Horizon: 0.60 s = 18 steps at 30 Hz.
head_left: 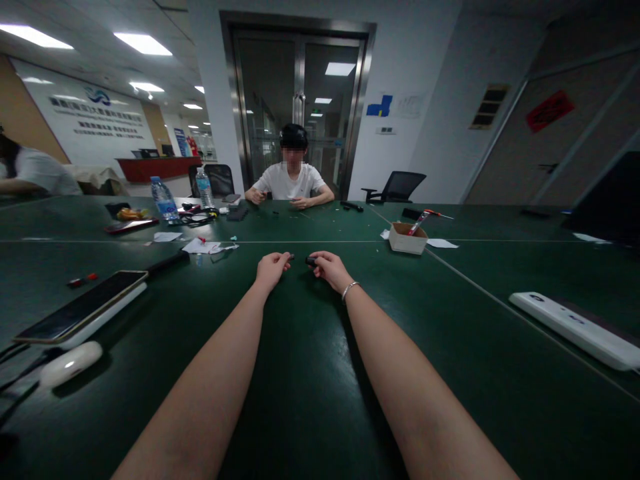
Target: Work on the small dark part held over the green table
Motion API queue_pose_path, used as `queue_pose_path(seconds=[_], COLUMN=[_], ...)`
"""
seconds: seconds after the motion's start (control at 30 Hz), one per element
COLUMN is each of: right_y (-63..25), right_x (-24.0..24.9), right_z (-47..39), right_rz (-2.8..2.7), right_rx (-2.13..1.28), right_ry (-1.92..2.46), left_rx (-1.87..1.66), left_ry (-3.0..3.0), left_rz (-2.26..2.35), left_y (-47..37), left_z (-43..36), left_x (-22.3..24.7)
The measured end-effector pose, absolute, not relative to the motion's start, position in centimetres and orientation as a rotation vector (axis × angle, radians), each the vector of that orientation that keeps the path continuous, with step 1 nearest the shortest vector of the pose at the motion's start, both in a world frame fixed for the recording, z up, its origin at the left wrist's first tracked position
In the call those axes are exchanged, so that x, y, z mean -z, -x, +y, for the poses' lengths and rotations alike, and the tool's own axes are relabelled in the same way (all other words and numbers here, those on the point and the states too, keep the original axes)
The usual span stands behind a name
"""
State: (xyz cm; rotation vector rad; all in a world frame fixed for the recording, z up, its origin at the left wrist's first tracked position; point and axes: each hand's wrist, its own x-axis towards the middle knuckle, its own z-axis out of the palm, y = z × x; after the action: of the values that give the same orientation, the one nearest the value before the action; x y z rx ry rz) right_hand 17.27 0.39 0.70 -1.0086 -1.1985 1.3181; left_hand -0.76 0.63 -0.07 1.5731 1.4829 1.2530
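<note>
Both my arms reach forward over a dark green table (300, 373). My left hand (273, 269) is closed in a pinch on a small dark piece (291, 257), of which only the tip shows. In my right hand (331, 268), thumb and fingers grip a short black cylindrical piece (311, 261) that points left. A narrow gap separates the two pieces. They are too small for me to tell their exact kind. A bracelet circles my right wrist.
Left are a phone (85, 307) on a white block, a white mouse-like object (71, 365), paper scraps (203, 245) and water bottles (164, 199). Right are a small open box (407, 239) and a white power strip (575, 327). Opposite sits a person in a white shirt (293, 181).
</note>
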Motion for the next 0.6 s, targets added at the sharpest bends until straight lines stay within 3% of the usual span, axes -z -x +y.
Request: queue_pose_path(seconds=[0.6], right_y=[-17.15], right_x=[-0.73], right_z=[0.24], right_rz=[-1.306], right_rx=[-1.369], right_ry=[0.982], left_rx=[-1.083], left_ry=[-1.755], left_rz=[1.471], left_y=[0.01], left_z=[-0.14], left_x=[-0.11])
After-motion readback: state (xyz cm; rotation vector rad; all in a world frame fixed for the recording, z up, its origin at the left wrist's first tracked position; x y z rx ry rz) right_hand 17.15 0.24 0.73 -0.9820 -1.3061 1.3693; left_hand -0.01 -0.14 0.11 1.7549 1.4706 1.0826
